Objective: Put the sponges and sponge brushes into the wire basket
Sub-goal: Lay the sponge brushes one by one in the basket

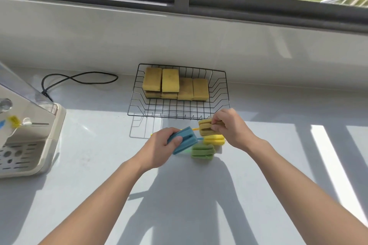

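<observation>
On a white counter, the left hand is gripping a blue sponge brush and the right hand is pinching an olive sponge brush, both just before the wire basket holding yellow sponges.

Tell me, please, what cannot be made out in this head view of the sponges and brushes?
- Brush handles: mostly hidden behind the hands and sponge heads.
- Lower sponges in the wire basket: count unclear, covered by those stacked on top.
- Appliance at left: cut off by the frame edge.
</observation>
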Tool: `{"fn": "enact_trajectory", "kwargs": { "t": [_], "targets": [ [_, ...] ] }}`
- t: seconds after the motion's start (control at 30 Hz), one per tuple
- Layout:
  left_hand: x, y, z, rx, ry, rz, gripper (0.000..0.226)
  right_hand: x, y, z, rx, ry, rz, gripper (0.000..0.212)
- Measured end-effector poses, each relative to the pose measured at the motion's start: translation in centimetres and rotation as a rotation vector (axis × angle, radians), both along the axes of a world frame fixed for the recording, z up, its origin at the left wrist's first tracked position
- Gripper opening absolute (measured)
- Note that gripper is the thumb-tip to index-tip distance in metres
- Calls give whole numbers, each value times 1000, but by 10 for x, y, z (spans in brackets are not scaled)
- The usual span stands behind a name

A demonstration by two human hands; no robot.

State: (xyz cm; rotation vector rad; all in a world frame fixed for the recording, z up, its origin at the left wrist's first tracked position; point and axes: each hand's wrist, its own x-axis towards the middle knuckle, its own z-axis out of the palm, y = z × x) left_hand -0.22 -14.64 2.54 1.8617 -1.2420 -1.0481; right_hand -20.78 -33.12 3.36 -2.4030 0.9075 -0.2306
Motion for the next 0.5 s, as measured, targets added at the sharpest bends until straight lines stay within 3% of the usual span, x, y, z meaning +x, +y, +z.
{"fn": "enact_trajectory", "kwargs": {
  "t": [0.17, 0.5],
  "targets": [
    [9, -14, 22, -88, 57, 8, 25, 0, -21, 22, -63, -43, -56, 10],
    [25, -47, 42, -132, -33, -37, 18, 20, -62, 24, -52, -109, -124, 5]
  ]
}}
